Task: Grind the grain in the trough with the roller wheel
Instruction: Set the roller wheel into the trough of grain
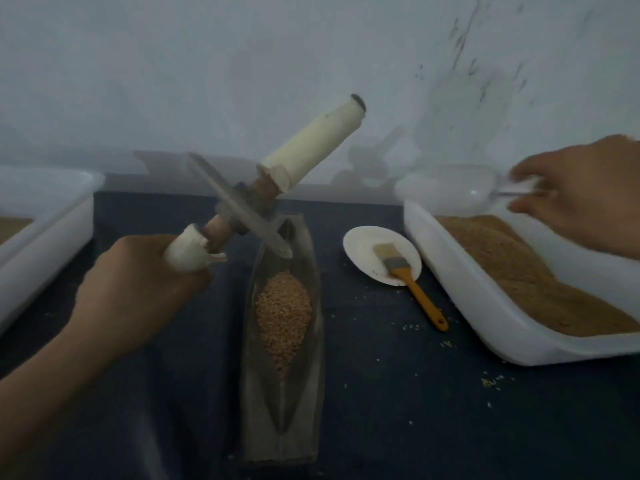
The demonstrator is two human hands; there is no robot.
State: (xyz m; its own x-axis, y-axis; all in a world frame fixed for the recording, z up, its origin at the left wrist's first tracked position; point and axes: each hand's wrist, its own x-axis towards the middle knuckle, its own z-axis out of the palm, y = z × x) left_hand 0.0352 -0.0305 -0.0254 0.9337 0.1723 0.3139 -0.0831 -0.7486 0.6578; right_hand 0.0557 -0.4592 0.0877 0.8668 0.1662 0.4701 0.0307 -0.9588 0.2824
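Head view: a long boat-shaped trough (282, 341) lies on the dark surface (381, 393), golden grain (283, 317) heaped inside. The left hand (138, 292) grips one white-wrapped handle of the roller wheel (239, 206), whose thin metal disc tilts over the trough's far end. The right hand (585, 199) pinches a clear scoop (460, 188) above a white tray (485, 306).

A white tub (460, 285) holding brown meal sits at the table's (398, 393) right edge, a clear scoop (460, 188) at its far end. Beside it, a paintbrush (408, 271) rests on a white plate (360, 244). Another white tub (45, 209) occupies the left edge.
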